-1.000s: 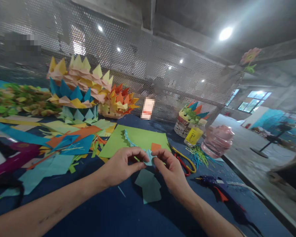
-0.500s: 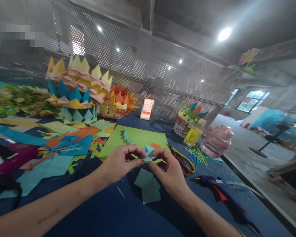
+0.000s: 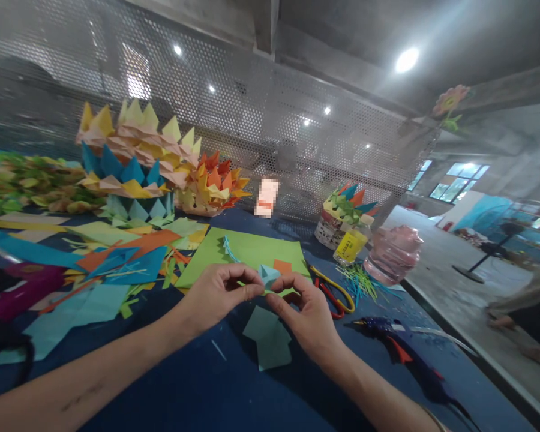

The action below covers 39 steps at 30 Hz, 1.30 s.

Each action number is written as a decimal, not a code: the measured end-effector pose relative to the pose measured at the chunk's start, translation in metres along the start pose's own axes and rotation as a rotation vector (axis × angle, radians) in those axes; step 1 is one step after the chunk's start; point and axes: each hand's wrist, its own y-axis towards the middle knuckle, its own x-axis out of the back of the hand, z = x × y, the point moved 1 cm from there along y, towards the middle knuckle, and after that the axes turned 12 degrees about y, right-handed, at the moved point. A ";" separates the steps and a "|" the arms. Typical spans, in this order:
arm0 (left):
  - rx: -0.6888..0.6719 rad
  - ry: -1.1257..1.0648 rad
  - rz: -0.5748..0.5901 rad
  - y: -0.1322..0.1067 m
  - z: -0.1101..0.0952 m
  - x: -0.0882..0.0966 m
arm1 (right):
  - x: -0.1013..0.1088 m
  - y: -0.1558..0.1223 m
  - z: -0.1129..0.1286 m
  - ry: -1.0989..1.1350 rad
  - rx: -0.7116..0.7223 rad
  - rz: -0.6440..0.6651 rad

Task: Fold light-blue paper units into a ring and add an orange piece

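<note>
My left hand (image 3: 218, 295) and my right hand (image 3: 303, 312) meet above the dark blue table (image 3: 216, 390), both pinched on one small folded light-blue paper piece (image 3: 268, 276). Its point sticks up between my fingertips. Just beneath my hands lies a flat teal paper cut-out (image 3: 266, 338). Behind them a green paper sheet (image 3: 245, 252) lies flat, with a small orange square (image 3: 282, 266) and a blue zigzag strip (image 3: 229, 249) on it.
Scissors with yellow and red handles (image 3: 335, 291) and a dark glue gun (image 3: 398, 348) lie to the right. Paper scraps (image 3: 117, 258) and spiky paper models (image 3: 135, 156) fill the left and back. A pink jar (image 3: 393, 255), a yellow-labelled bottle (image 3: 351, 247) and a mesh panel (image 3: 297, 132) stand behind.
My hands turned and folded the small blue piece slightly, lifting it a little toward the green sheet. The view drifted a bit; nothing else on the table moved.
</note>
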 end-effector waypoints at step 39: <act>0.115 -0.143 0.000 0.000 0.000 -0.008 | -0.006 -0.002 -0.003 0.262 -0.147 -0.053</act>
